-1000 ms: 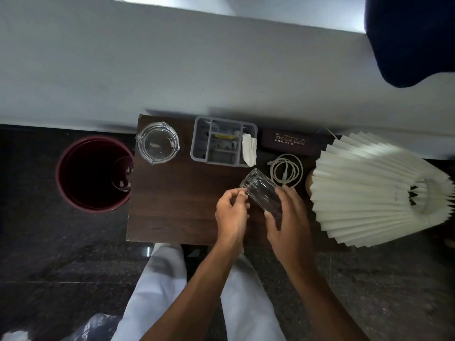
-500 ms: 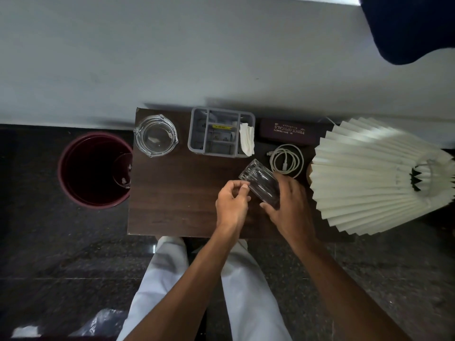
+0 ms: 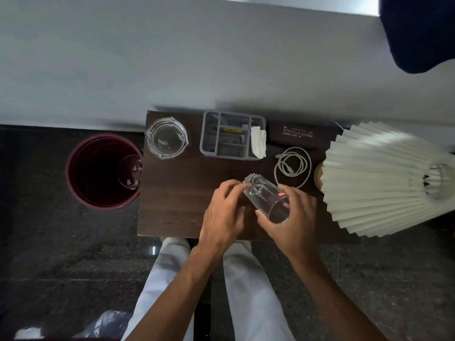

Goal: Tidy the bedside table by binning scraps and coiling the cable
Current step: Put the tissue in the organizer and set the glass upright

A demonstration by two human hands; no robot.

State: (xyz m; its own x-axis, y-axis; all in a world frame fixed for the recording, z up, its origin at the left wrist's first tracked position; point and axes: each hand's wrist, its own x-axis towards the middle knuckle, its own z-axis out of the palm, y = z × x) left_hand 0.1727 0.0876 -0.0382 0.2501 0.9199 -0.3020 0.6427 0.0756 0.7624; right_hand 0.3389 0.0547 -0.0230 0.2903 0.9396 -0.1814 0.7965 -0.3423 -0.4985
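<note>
We take the dark wooden desk (image 3: pixel 177 193) as our landmark. Above its near-middle our right hand (image 3: pixel 293 217) wraps a clear faceted drinking glass (image 3: pixel 266 198), tilted with its base toward the far side and its mouth toward us; that grip is curled snugly round the glass, thumb on the near rim. Our left hand (image 3: pixel 221 212) touches the base end of the glass, its fingers bunched close together there; whether they pinch anything small we cannot tell. The white coiled cable (image 3: pixel 293 166) lies flat on the desk, just beyond the glass toward the right. At the desk's far edge stand a grey plastic divided organiser (image 3: pixel 224 139) with a white crumpled tissue (image 3: pixel 258 143) in its right compartment, a clear glass ashtray (image 3: pixel 166 137) toward the far left corner, and a dark maroon lettered case (image 3: pixel 300 134) toward the right. A cream pleated lampshade (image 3: pixel 381 178) overhangs the desk's right end. Left of the desk, on the floor, a maroon round bin (image 3: pixel 103 171) holds small pale scraps (image 3: pixel 131 184).
</note>
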